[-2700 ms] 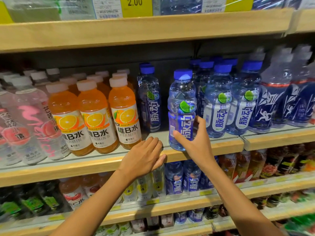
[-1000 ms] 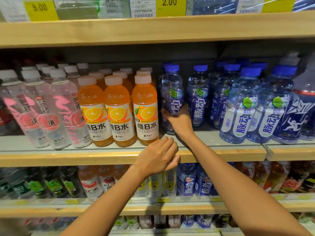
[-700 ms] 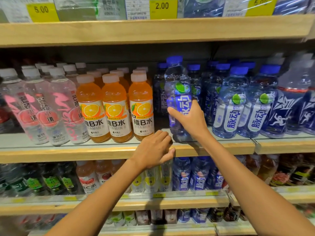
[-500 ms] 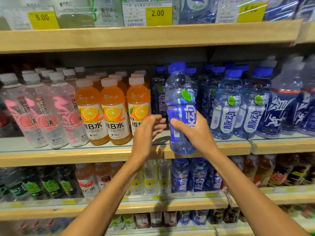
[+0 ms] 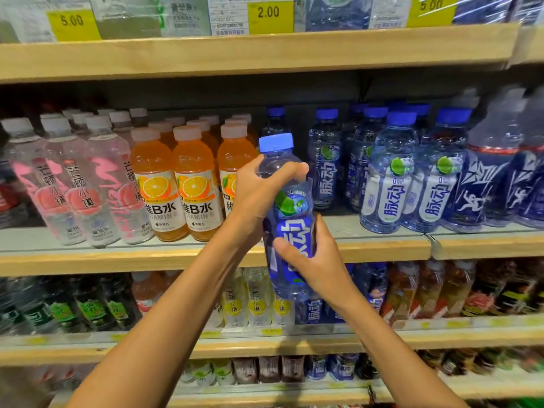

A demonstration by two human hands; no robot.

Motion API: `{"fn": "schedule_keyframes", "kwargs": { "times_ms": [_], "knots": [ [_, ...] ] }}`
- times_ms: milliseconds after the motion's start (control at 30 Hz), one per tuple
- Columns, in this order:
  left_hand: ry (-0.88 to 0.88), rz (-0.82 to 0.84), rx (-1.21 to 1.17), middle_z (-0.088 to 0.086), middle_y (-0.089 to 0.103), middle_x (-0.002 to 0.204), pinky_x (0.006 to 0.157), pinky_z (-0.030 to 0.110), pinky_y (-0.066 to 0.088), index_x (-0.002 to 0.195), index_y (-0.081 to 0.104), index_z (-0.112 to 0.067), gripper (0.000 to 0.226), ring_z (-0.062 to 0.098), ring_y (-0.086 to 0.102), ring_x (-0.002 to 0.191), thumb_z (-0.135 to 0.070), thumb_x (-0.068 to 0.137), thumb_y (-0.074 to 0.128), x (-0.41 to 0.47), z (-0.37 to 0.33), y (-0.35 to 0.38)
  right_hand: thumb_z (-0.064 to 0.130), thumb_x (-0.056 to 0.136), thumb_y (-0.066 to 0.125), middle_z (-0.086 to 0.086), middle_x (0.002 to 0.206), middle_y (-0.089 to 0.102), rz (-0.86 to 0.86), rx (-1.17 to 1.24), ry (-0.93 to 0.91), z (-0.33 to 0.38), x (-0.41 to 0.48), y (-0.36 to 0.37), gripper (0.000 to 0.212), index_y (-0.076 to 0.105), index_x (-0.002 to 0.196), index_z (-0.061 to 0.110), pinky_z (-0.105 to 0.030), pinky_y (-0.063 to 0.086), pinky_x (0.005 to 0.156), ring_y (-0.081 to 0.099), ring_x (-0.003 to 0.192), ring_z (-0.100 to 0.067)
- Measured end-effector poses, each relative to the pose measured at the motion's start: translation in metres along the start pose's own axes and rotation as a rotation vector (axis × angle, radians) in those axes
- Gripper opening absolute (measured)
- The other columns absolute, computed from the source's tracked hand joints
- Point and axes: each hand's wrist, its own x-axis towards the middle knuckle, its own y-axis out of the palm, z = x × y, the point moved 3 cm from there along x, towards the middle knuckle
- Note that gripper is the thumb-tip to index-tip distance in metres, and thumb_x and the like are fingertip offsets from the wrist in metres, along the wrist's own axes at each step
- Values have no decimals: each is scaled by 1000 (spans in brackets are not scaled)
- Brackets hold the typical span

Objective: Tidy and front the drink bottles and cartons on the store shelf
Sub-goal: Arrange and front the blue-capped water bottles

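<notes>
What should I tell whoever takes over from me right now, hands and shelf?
Left hand: wrapped round the shoulder of the blue-capped bottle.
Right hand: gripping the same bottle at its label, lower down.
The bottle is off the middle shelf, held in front of its edge, label facing you.
Done: orange bottles and the white-label blue bottles stand at the front, labels out.
Left: set the held bottle into the front gap between them; two bottles stand further back there.
</notes>
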Motion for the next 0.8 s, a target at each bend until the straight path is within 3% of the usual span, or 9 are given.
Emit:
{"fn": "schedule_keyframes", "kwargs": {
  "times_ms": [67, 133, 200, 300, 400, 533, 633, 700, 800],
  "knots": [
    [-116, 122, -118, 10, 69, 83, 71, 34, 54, 90, 64, -6, 40, 26, 67, 75, -24, 56, 77, 1, 3, 1, 64, 57, 78, 1, 113, 70, 115, 308, 75, -4, 0, -5, 79, 51, 120, 23, -35, 56, 84, 68, 101, -17],
    [-224, 275, -251, 8, 70, 85, 68, 33, 57, 92, 66, -8, 47, 26, 69, 74, -27, 50, 73, -1, 4, 4, 70, 49, 80, -6, 116, 69, 225, 531, 212, -10, 0, -8, 93, 55, 123, 18, -33, 56, 81, 67, 103, -21],
    [-284, 420, -373, 7, 71, 86, 65, 32, 57, 90, 68, -11, 49, 25, 70, 74, -23, 44, 79, -1, 3, 9, 69, 51, 79, -14, 118, 67, 386, 701, 311, -16, -1, -7, 92, 61, 123, 14, -39, 54, 87, 66, 106, -27],
    [-315, 632, -546, 8, 67, 87, 66, 33, 56, 94, 64, -8, 61, 26, 68, 74, -27, 42, 90, 2, 0, 17, 63, 62, 76, -22, 117, 64, 653, 824, 331, -22, -9, 5, 92, 54, 128, 3, -53, 41, 103, 61, 107, -35],
    [-361, 762, -692, 8, 65, 88, 69, 34, 56, 97, 60, -6, 58, 26, 65, 76, -23, 49, 88, 3, 1, 23, 55, 67, 78, -13, 113, 67, 731, 873, 308, -22, -12, 14, 75, 61, 123, 8, -45, 45, 100, 64, 104, -27],
    [-368, 666, -620, 8, 66, 88, 72, 36, 55, 97, 62, -7, 66, 27, 66, 77, -33, 44, 90, 7, 15, 15, 51, 60, 84, -14, 100, 67, 646, 841, 321, -23, -11, 13, 73, 64, 114, 7, -40, 54, 85, 66, 90, -26],
    [-342, 494, -344, 11, 71, 99, 77, 36, 57, 105, 63, -8, 78, 27, 69, 88, -53, 46, 87, 8, 21, 3, 51, 54, 86, -17, 97, 68, 463, 684, 274, -22, -9, 7, 75, 64, 111, 6, -42, 55, 80, 67, 86, -29],
    [-307, 364, -157, 8, 73, 102, 79, 34, 57, 107, 65, -13, 66, 22, 70, 93, -59, 62, 77, 7, 22, -5, 53, 49, 88, -19, 98, 68, 304, 546, 244, -20, -6, 0, 79, 64, 110, 9, -46, 54, 82, 66, 87, -32],
    [-189, 188, 129, 6, 73, 103, 76, 27, 56, 109, 65, -13, 43, 15, 69, 95, -50, 90, 53, 3, 17, -13, 44, 56, 83, -7, 91, 73, 161, 388, 176, -12, -2, -8, 42, 72, 92, 26, -34, 57, 70, 70, 81, -22]
  ]
}}
